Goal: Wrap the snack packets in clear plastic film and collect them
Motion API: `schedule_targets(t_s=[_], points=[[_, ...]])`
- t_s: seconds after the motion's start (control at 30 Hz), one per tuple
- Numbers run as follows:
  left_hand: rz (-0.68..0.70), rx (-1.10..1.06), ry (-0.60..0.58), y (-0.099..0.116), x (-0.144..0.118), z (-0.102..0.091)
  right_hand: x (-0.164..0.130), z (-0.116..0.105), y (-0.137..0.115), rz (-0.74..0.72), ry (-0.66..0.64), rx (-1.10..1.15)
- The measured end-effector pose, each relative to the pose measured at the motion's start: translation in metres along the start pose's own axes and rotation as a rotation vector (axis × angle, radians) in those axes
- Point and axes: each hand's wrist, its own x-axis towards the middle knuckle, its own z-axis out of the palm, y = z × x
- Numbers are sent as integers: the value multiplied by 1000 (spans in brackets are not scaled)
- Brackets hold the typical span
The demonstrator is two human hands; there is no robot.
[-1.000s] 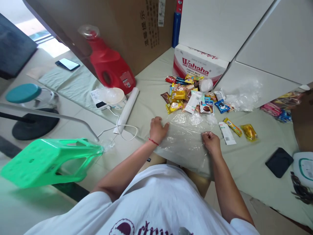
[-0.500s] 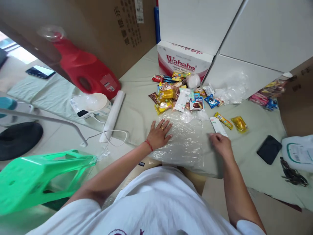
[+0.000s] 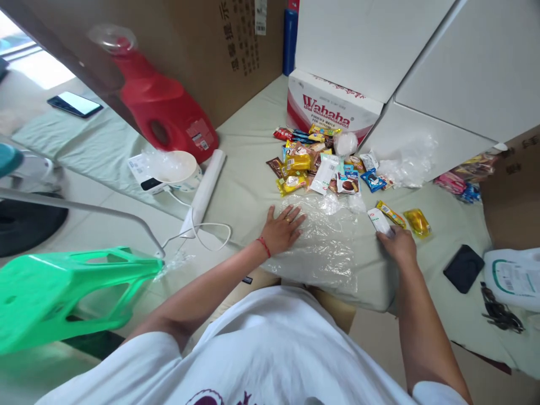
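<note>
My left hand [image 3: 282, 229] lies flat with its fingers spread on the left edge of a clear plastic bag [image 3: 327, 247]. The bag is spread out in front of me. My right hand [image 3: 399, 246] grips the near end of a white snack packet [image 3: 379, 221] with green print. Just beyond that hand are a narrow yellow snack packet [image 3: 391, 214] and a yellow wrapped cake [image 3: 417, 223]. A heap of small wrapped snacks [image 3: 314, 163] lies past the bag, with another white packet [image 3: 324, 174] on top.
Behind the heap stands a Wahaba-printed carton [image 3: 333, 107]; crumpled clear plastic [image 3: 409, 163] is to its right. A red jug [image 3: 169, 112], a white roll [image 3: 205, 191] and a cable are at left. A black pouch [image 3: 463, 268] and white container [image 3: 512, 278] sit right; a green stool [image 3: 84, 287] is lower left.
My right hand has closed on the near end of the white packet. My left hand remains flat on the bag. The view has shifted slightly.
</note>
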Motion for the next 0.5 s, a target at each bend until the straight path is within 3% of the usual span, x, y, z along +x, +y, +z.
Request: schedule_targets(t_s=[0.1, 0.23, 0.3, 0.37, 0.43, 0.5], points=[[26, -12, 5, -6, 1, 0, -7, -14, 14, -38, 39, -24], [35, -35, 0, -12, 3, -2, -33, -44, 8, -158, 242, 157], [33, -42, 2, -13, 3, -3, -50, -55, -17, -353, 256, 312], [33, -60, -2, -15, 3, -5, -65, -55, -54, -607, 180, 420], [25, -100, -12, -17, 4, -6, -75, -43, -91, -796, 63, 431], [3, -149, -15, -20, 4, -7, -78, -24, -122, -843, -59, 327]])
